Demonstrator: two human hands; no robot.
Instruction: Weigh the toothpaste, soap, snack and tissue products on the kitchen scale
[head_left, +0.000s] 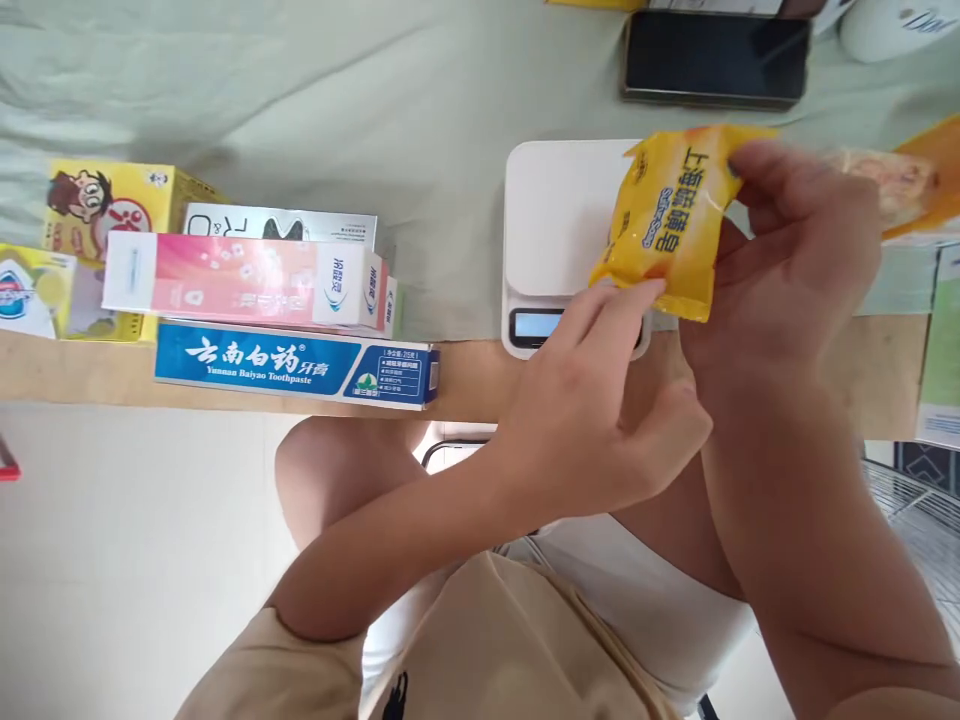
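Observation:
A yellow packet of sulfur soap (pixel 664 220) is tilted above the right side of a white digital scale (pixel 566 215). My right hand (pixel 787 250) grips the packet at its right side, thumb on the wrapper and the other fingers partly behind it. From below, my left hand (pixel 600 410) reaches in with its fingertips at the packet's lower edge. Its thumb stands apart from the fingers. The scale's lit display (pixel 536 325) is partly covered by the left hand, and its digits cannot be read.
Toothpaste boxes, including a blue one (pixel 292 365) and a pink one (pixel 240 280), lie by the left table edge beside yellow packages (pixel 112 210). A black phone (pixel 716 58) lies behind the scale. A white bottle (pixel 900 28) and an orange package (pixel 930 180) are at right.

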